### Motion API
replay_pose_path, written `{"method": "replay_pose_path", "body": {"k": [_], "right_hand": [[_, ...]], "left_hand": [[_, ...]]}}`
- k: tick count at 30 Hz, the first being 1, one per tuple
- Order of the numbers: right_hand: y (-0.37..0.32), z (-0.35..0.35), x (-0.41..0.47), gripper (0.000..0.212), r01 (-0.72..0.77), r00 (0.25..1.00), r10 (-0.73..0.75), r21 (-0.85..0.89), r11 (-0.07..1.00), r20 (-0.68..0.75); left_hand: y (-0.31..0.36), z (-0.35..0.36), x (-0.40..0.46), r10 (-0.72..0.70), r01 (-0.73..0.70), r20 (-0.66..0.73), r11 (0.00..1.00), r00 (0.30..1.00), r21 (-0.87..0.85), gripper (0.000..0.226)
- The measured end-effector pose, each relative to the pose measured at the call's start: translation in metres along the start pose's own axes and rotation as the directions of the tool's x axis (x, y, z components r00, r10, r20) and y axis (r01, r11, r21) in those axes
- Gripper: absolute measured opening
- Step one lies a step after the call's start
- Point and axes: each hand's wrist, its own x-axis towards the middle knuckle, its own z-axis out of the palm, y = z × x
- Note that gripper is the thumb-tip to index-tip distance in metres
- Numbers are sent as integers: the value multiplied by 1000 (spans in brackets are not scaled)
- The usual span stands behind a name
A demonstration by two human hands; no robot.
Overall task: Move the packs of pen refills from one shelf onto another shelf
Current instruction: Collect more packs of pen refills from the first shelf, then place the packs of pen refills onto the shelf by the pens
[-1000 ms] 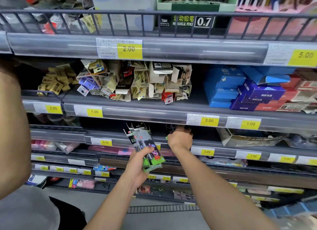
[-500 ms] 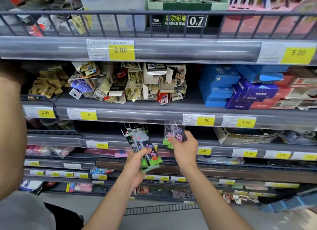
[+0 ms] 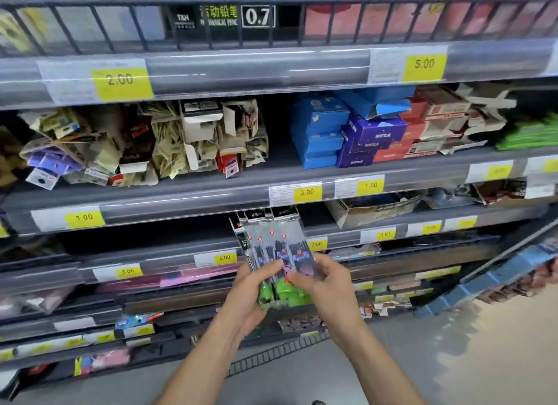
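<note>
- Packs (image 3: 273, 253): a fanned bunch of clear refill packs with black header cards on top and green card at the bottom, held upright in the air in front of the shelving, on no shelf. Count unclear, at least four headers show.
- Left hand (image 3: 250, 296): fingers curled round the lower left of the bunch, thumb across the front; it carries most of the weight.
- Right hand (image 3: 327, 284): fingers curled at the right edge, pinching the rightmost pack against the rest, squaring up the fan.
- Step, as I judge it: gathering. Packs are off their shelf and being stacked in both hands; none placed yet.
- Headers reach up to the front edge of the shelf (image 3: 181, 202) with the 3.00 tag (image 3: 306, 192); bunch also covers part of the lower edge near the 2.00 tag (image 3: 316, 244).
- Destination not shown. There is a bare stretch between the torn card boxes (image 3: 208, 139) and blue boxes (image 3: 320, 133) on that shelf; a guess only.
- Next move calls for: tidy the fan into one stack, keep a firm pinch as slick sleeves may slide apart, lift clear of the shelf lip, then set down flat or leaning.
- Risk: headers catching under the price rail when raised.
</note>
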Motion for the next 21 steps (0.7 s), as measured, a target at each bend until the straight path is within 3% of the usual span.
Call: {"method": "replay_pose_path", "body": {"k": [4, 8, 12, 17, 21], "right_hand": [[1, -23, -22, 21, 2, 1000, -2, 19, 1000, -11], [12, -59, -42, 33, -23, 981, 22, -4, 1000, -192], [14, -116, -60, 32, -36, 962, 44, 35, 999, -270], [2, -203, -81, 18, -4, 957, 23, 65, 998, -290], [-11, -282, -100, 15, 44, 944, -4, 114, 993, -329]], "left_hand": [[-26, 27, -2, -59, 44, 143, 994, 988, 103, 104], [-56, 55, -1, -159, 120, 235, 978, 959, 173, 88], [-87, 97, -8, -219, 164, 260, 962, 940, 219, 82], [-130, 173, -24, -193, 148, 308, 975, 932, 165, 60], [-169, 243, -40, -140, 101, 297, 984, 944, 145, 77]]}}
